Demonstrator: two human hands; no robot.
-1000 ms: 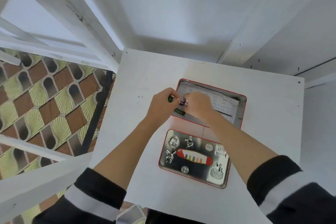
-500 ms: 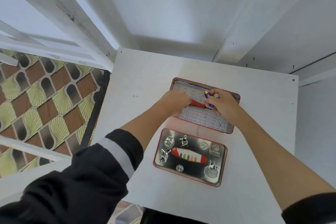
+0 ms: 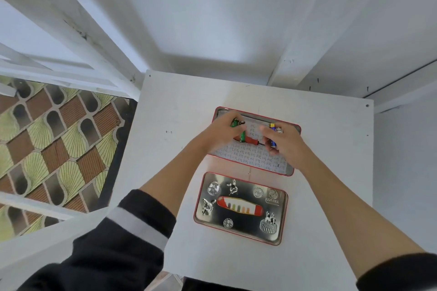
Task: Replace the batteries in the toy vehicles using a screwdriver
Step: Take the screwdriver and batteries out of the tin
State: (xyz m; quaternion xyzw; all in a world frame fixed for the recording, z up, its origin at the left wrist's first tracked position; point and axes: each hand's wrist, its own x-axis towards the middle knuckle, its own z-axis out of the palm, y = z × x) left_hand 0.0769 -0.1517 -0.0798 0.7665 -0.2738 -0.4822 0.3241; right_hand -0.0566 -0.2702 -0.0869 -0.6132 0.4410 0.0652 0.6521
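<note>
White table [image 3: 331, 231] against white walls, patterned floor [image 3: 54, 139] to the left. Left hand [image 3: 223, 132] fingers curl round green batteries [image 3: 242, 136]; right hand [image 3: 287, 143] fingers grip a blue battery [image 3: 273, 127]. Between the hands a red-handled screwdriver [image 3: 251, 140] lies in the open tin [image 3: 289, 171]. Its lid [image 3: 241, 208] lies just nearer on the table.

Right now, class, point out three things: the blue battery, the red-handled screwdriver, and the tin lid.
blue battery [image 3: 273, 143], head view, its lower end.
red-handled screwdriver [image 3: 252, 140], head view, its red handle.
tin lid [image 3: 279, 222], head view, its embossed silver face.
</note>
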